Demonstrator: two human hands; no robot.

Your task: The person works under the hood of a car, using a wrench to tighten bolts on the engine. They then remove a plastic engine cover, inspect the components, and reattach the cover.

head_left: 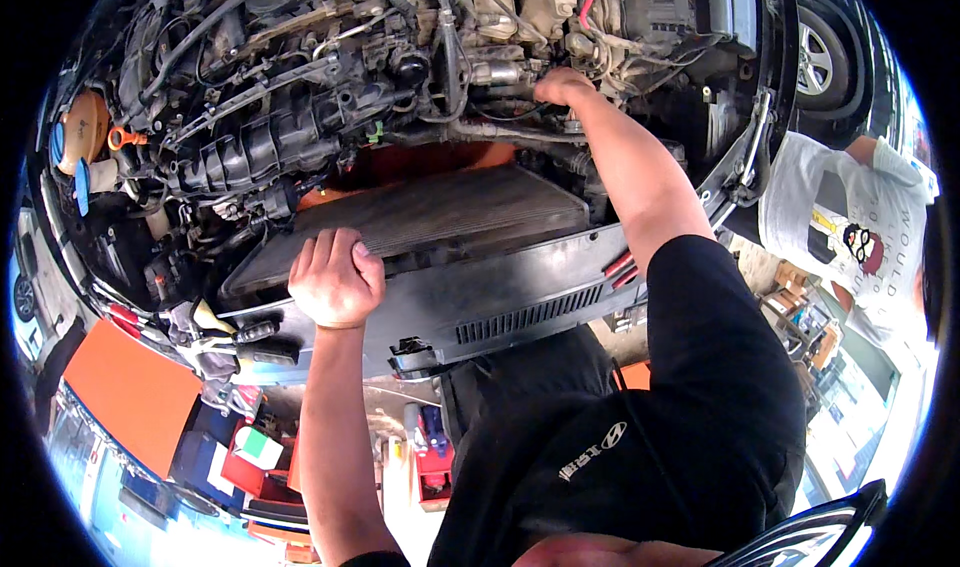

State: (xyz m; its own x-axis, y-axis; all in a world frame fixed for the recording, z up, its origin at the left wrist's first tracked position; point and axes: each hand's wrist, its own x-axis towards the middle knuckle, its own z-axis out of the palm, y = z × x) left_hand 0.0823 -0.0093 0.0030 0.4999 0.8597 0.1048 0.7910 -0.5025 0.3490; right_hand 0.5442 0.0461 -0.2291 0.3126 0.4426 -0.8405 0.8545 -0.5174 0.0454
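Observation:
I lean over an open car engine bay. My left hand (337, 277) is closed in a fist above the front edge of the radiator (440, 212); its inner side is hidden, so anything within it cannot be made out. My right arm reaches deep between the engine parts. There my right hand (566, 88) is beside a silver cylindrical part (497, 73), among hoses and wiring. Its fingertips are hidden behind the hand and the parts, and whether it grips something does not show.
The black front panel (525, 312) runs between my body and the radiator. An orange dipstick ring (122, 138) and a tan reservoir (85, 132) are at left. Another person in a printed white shirt (880, 217) stands at right. Red tool trays (435, 467) lie below.

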